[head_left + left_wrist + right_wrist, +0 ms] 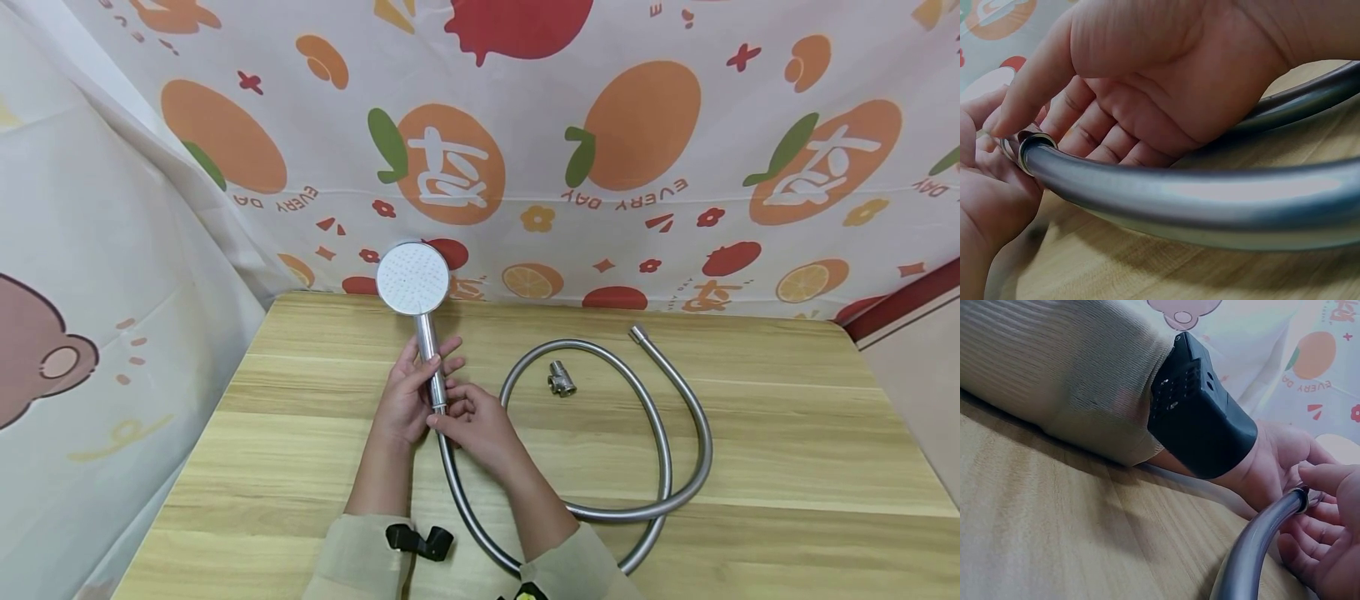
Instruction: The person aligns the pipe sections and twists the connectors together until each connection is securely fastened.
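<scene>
A chrome handheld shower head [412, 279] points up the table, its round white spray face upward. My left hand [402, 404] grips its handle, thumb laid across the front. At the handle's lower end, my right hand [480, 425] pinches the metal collar [1034, 145] of a silver shower hose [459, 500] between thumb and fingers. The collar sits against the handle; whether it is threaded tight cannot be told. In the right wrist view, the right hand [1334, 550] partly hides that joint. The right hand's other fingers curl loosely beside the hose.
The hose loops across the wooden table [787, 433], its free end [637, 333] lying toward the back. Inside the loop lies a small metal tee fitting [561, 379]. A fruit-print curtain [525, 150] hangs along the back edge. A black camera [1204, 419] sits on the left wrist.
</scene>
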Demonstrator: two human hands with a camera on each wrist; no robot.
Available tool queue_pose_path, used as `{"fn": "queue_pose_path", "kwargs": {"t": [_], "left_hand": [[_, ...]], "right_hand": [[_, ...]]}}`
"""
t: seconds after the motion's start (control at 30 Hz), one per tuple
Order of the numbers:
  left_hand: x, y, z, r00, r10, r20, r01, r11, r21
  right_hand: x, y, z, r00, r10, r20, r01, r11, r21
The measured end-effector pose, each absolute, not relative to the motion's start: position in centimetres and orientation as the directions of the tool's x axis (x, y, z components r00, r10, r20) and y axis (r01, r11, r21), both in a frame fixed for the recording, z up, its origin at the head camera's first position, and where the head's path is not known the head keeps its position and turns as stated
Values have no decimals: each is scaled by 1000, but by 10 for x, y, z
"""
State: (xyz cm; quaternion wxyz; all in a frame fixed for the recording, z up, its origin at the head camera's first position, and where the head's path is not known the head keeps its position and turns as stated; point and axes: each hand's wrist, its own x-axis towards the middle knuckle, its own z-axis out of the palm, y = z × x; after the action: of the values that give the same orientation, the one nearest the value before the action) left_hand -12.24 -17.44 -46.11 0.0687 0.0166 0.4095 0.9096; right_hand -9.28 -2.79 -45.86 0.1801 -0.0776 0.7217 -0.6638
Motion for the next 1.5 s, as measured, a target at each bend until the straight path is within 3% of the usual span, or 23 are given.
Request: {"fn": "queue_pose_path", "kwargs": {"t": [0.8,1.5], "left_hand": [[-123,-173,-460,-991,133,-14,-97,-638,764],[-123,-172,-459,-986,169,2,-110,-645,756]], "right_hand": [[-94,-31,-460,-943,-295,-154,122,124,-985],[-96,-32,-458,-949,-277,-151,148,32,-988]]}}
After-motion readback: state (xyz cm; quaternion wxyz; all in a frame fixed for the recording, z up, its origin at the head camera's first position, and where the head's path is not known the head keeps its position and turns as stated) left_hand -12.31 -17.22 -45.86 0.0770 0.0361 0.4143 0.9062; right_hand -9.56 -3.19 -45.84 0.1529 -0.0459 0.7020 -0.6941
